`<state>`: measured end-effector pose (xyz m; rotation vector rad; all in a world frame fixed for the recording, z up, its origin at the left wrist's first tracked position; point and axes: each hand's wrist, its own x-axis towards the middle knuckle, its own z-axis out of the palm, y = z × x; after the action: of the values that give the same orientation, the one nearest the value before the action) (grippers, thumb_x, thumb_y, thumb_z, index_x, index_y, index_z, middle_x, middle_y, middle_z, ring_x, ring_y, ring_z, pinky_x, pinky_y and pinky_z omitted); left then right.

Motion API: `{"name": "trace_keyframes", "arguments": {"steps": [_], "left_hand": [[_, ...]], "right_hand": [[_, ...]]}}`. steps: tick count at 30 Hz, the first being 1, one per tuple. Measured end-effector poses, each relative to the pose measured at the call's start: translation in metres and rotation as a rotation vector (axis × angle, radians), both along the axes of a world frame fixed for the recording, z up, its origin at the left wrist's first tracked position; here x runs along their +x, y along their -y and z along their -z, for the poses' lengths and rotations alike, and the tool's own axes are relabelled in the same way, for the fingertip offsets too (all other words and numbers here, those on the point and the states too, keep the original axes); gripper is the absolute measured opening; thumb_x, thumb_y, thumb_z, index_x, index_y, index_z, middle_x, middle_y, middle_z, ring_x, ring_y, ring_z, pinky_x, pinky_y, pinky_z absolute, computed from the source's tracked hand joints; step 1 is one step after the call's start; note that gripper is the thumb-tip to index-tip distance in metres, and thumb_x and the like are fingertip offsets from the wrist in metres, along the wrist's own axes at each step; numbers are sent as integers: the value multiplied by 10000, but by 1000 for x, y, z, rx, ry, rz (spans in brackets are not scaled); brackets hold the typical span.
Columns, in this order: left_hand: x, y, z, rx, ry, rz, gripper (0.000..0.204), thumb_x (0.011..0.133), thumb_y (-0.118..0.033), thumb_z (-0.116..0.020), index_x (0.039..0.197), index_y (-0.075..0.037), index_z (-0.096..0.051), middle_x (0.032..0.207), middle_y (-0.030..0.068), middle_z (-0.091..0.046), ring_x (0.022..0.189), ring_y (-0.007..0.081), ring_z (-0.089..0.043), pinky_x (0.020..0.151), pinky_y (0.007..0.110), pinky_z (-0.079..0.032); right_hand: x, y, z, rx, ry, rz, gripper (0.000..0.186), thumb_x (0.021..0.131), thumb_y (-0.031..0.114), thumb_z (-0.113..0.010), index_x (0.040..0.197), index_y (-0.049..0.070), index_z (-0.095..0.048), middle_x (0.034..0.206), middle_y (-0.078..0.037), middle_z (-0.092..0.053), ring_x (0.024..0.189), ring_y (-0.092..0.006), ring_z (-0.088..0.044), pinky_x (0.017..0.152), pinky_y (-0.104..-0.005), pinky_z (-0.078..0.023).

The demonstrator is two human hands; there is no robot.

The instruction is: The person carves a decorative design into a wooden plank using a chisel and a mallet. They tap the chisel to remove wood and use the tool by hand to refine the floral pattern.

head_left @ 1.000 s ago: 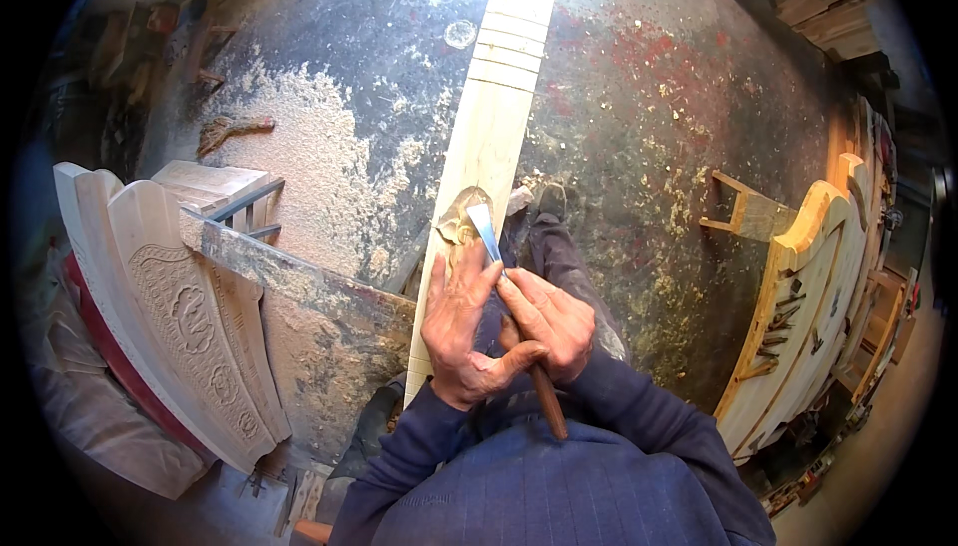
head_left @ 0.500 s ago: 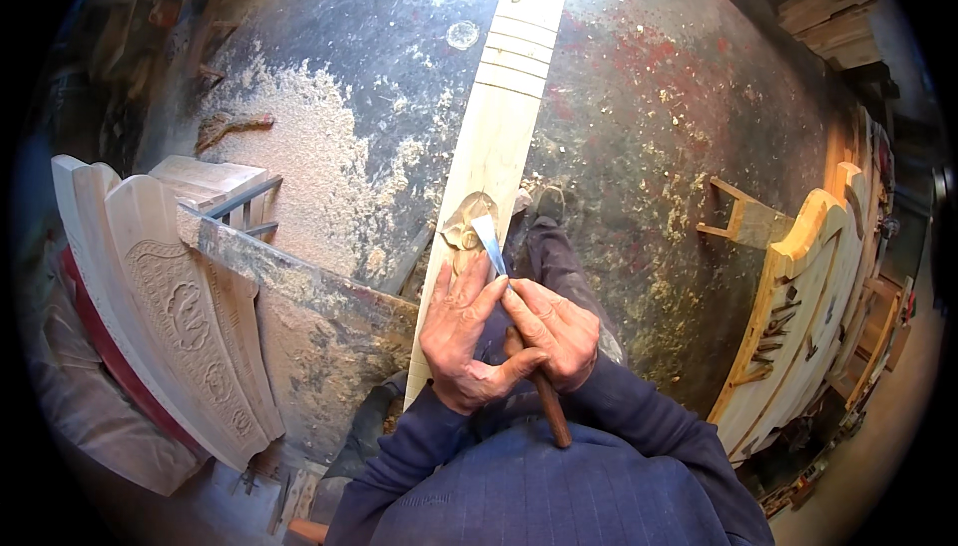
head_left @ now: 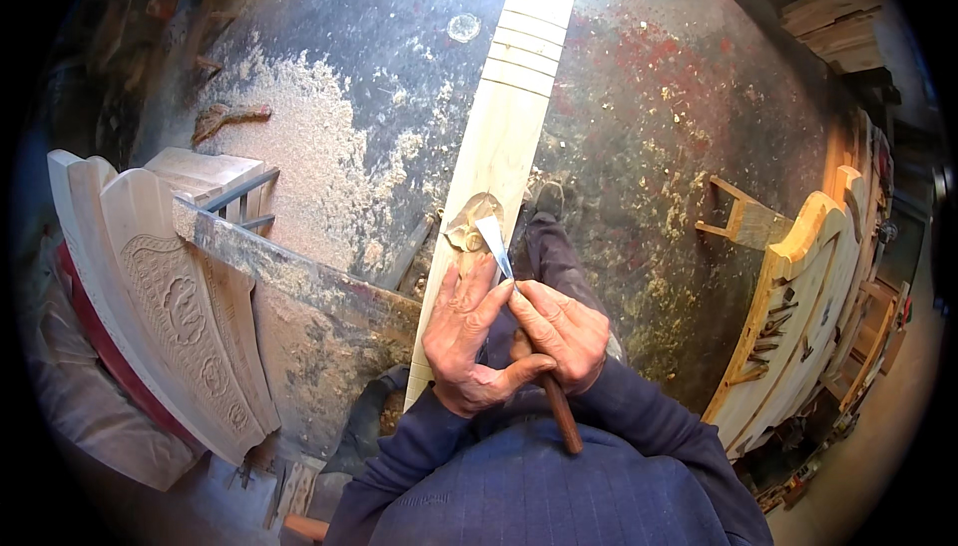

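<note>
The right hand (head_left: 567, 331) grasps the chisel (head_left: 497, 250), whose blade points ahead of both hands; the left hand (head_left: 464, 344) rests spread on the plank (head_left: 496, 142), with the carved motif (head_left: 463, 233) just beyond it.

Left hand (head_left: 467, 341) spread, right hand (head_left: 571, 334) curled, 2 sleeved forearms (head_left: 644, 406) angled inward

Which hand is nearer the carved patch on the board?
Left. The left hand lies just below the carved patch in the picture; the right hand, holding the chisel, is farther below and rightward.
</note>
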<state>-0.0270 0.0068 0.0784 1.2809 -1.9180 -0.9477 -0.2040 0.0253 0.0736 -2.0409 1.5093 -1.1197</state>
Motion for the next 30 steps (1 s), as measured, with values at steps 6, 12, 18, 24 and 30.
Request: {"name": "trace_keyframes", "arguments": {"steps": [6,12,18,24,30], "left_hand": [[-2,3,-1,11,-28,-8,946,795,-651,-918,1396,43,-693,1484,331,-658,1427,480,-627,1257,648,-382],[-3,2,1,1,-36,-4,987,799,-713,-883,1405,40,-682,1487,336,-653,1435,487,-618,1255,655,-379],[0,2,-1,5,-46,9,1013,787,-740,-878,1412,32,-680,1473,335,-662,1419,487,-633,1247,657,-390],[-2,3,-1,-1,-41,1,1014,794,-736,-877,1412,42,-677,1473,338,-661,1419,484,-634,1245,653,-393],[-3,2,0,1,-48,-8,1008,812,-715,-872,1422,60,-666,1487,339,-650,1427,492,-623,1248,651,-390]], "right_hand": [[-1,4,1,20,0,-11,390,826,7,-807,1203,-88,-780,1112,-253,-796,1003,-380,-818,877,-436,-692],[-5,5,-3,36,0,-9,398,817,14,-808,1201,-85,-779,1111,-250,-797,1001,-380,-818,880,-432,-691],[-6,9,-8,31,-7,-18,413,811,12,-795,1213,-82,-775,1104,-244,-801,998,-376,-821,872,-435,-694],[-5,9,-4,28,17,-9,426,800,3,-781,1217,-83,-770,1109,-246,-801,1000,-378,-821,864,-433,-692],[-3,9,0,15,21,1,419,808,6,-785,1216,-89,-768,1125,-249,-799,1012,-380,-819,853,-431,-690]]}}
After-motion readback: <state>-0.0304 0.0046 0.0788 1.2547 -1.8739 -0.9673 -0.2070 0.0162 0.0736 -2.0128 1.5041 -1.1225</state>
